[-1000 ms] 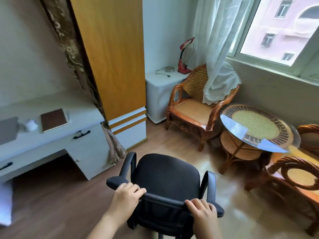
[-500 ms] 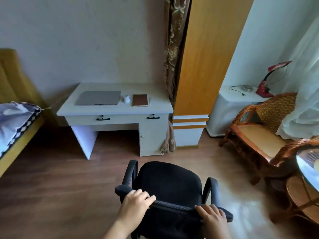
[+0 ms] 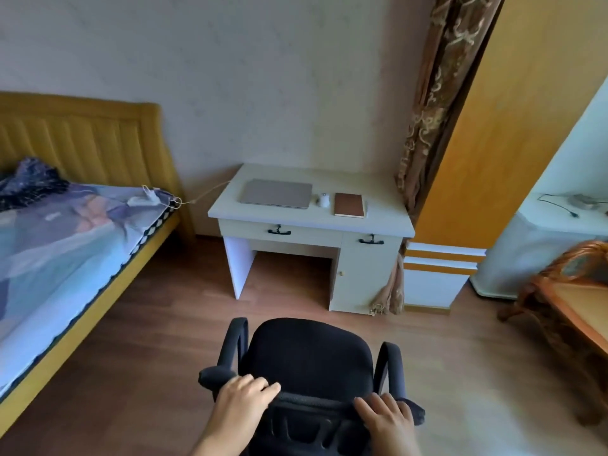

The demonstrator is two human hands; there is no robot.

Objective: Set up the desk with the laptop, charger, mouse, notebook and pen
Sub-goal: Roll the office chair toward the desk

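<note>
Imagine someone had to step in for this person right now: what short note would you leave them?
Left hand and right hand both grip the backrest top of the black office chair, which stands short of the desk.
On the desk: closed laptop, white mouse, brown notebook.
A white charger seems to lie on the bed.
Pen: not visible.
Left: roll the chair in, fetch the charger, find the pen, open the laptop.

This is a bedroom in a home. A bed (image 3: 65, 245) with a yellow headboard stands left of the white desk (image 3: 312, 222), and a curtain (image 3: 424, 110) hangs right of it.
</note>
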